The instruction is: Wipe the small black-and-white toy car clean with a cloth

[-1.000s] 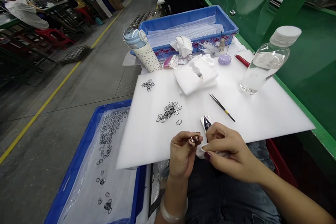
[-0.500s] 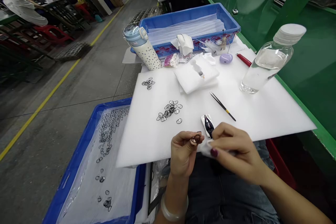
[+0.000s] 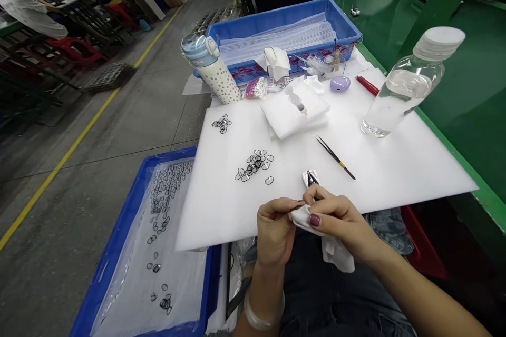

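Right hand [image 3: 340, 218] pinches a white cloth [image 3: 330, 242] against the left hand [image 3: 276, 224], whose fingertips close on something hidden by it. Loose black rings [image 3: 255, 164] lie just beyond the left hand.

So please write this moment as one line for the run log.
left hand: pinches small part, hidden | right hand: presses white cloth on it | foam board: black rings, tweezers, bottle

foam board [image 3: 395, 168] | on it: rings [image 3: 255, 164], tweezers [image 3: 334, 157], bottle [image 3: 403, 89]
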The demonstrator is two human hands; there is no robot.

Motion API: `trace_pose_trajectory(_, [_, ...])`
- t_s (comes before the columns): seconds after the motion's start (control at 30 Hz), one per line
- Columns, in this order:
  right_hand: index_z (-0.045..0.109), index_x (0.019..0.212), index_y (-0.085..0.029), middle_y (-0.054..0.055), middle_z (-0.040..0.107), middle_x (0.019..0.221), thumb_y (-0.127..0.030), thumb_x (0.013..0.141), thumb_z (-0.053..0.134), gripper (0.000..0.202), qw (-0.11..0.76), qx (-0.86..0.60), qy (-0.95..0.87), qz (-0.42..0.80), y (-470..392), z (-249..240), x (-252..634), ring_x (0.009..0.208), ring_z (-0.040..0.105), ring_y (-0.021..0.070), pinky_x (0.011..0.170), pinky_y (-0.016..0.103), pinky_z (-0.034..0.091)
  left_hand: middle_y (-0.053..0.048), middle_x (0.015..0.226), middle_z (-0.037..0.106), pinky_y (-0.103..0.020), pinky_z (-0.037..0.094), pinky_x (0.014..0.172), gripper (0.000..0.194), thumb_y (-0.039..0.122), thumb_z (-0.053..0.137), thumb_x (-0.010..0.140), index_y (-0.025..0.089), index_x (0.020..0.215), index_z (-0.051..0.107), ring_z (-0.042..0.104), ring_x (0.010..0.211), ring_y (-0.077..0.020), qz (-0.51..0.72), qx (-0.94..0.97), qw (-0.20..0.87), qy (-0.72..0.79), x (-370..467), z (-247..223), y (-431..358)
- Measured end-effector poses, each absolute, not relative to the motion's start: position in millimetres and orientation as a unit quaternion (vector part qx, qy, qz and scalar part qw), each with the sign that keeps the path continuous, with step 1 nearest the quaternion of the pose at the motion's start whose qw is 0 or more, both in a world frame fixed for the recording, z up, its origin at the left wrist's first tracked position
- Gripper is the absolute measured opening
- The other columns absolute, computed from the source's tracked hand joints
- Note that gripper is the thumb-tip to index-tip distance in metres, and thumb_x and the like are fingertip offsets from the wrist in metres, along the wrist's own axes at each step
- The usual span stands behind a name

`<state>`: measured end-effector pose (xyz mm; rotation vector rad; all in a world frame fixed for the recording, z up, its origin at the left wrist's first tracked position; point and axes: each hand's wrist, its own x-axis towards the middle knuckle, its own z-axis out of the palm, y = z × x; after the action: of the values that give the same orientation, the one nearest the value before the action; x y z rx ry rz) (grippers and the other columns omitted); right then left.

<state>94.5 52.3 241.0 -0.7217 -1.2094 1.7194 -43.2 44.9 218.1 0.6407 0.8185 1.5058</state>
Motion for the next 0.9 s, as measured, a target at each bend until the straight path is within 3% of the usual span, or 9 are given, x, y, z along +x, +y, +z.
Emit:
trace_pose_trajectory(0.13, [0.063,0.058,-0.014,0.002,0.045,0.082,-0.044,0.074,0.077,0.037,0.439,-0.215,-0.307,0.817,60,236,106,0.059,0.040,0.0077,0.048,0.023,0.029,0.000,0.069,0.077,-0.016,0.060,0.062,0.017,0.030,0.093,0.060,0.027,0.068,0.079,0.072,0.060,-0.0105,0.654,0.279,0.616,0.339,-42,219,46])
trace_pose_trajectory(0.23, [0.063,0.064,-0.015,0.000,0.043,0.076,-0.040,0.080,0.071,0.030,0.516,-0.233,-0.270,0.779,64,236,121,0.047,0.024,0.0037,0.043,0.023,0.019,-0.001,0.071,0.078,-0.017,0.061,0.063,0.019,0.032,0.094,0.059,0.027,0.070,0.079,0.073,0.062,-0.0116,0.651,0.277,0.617,0.346,-45,218,47])
trace_pose_trajectory(0.33, [0.066,0.068,-0.017,-0.002,0.044,0.069,-0.047,0.083,0.068,0.033,0.551,-0.295,-0.319,0.712,63,237,139,0.043,0.020,0.0027,0.041,0.023,0.017,-0.001,0.072,0.078,-0.017,0.061,0.065,0.022,0.037,0.092,0.061,0.027,0.076,0.080,0.072,0.063,-0.0111,0.649,0.290,0.607,0.355,-50,218,46])
trace_pose_trajectory(0.43, [0.071,0.076,-0.018,-0.001,0.053,0.066,-0.044,0.078,0.076,0.027,0.516,-0.432,-0.422,0.607,63,239,149,0.048,0.037,0.0064,0.045,0.023,0.027,-0.002,0.077,0.078,-0.022,0.062,0.068,0.015,0.034,0.086,0.072,0.027,0.083,0.080,0.073,0.069,-0.0136,0.632,0.385,0.537,0.406,-51,216,44])
trace_pose_trajectory(0.53, [0.072,0.084,-0.020,0.001,0.063,0.074,-0.034,0.082,0.073,0.015,0.445,-0.536,-0.530,0.483,66,241,147,0.066,0.054,0.0135,0.058,0.025,0.040,-0.003,0.085,0.077,-0.027,0.060,0.076,0.012,0.019,0.078,0.080,0.024,0.091,0.079,0.072,0.078,-0.0156,0.577,0.543,0.332,0.512,-44,214,43])
trace_pose_trajectory(0.63, [0.070,0.087,-0.019,0.002,0.065,0.079,-0.030,0.087,0.064,0.012,0.411,-0.539,-0.632,0.376,70,240,138,0.071,0.057,0.0151,0.063,0.027,0.043,-0.003,0.084,0.075,-0.027,0.058,0.076,0.015,0.012,0.074,0.082,0.020,0.094,0.077,0.070,0.078,-0.0156,0.517,0.639,0.144,0.551,-34,212,44])
trace_pose_trajectory(0.73, [0.067,0.088,-0.019,0.003,0.064,0.081,-0.026,0.087,0.063,0.008,0.398,-0.538,-0.679,0.303,72,235,132,0.071,0.058,0.0155,0.064,0.027,0.044,-0.003,0.083,0.072,-0.026,0.058,0.074,0.015,0.013,0.070,0.085,0.020,0.097,0.076,0.069,0.076,-0.0155,0.490,0.671,0.098,0.548,-27,212,46])
trace_pose_trajectory(0.9, [0.066,0.091,-0.018,0.004,0.064,0.083,-0.022,0.088,0.061,0.007,0.368,-0.541,-0.697,0.293,71,231,131,0.074,0.061,0.0160,0.064,0.028,0.045,-0.003,0.085,0.069,-0.026,0.057,0.070,0.017,0.016,0.068,0.087,0.023,0.100,0.076,0.067,0.075,-0.0150,0.476,0.680,0.102,0.549,-23,212,48])
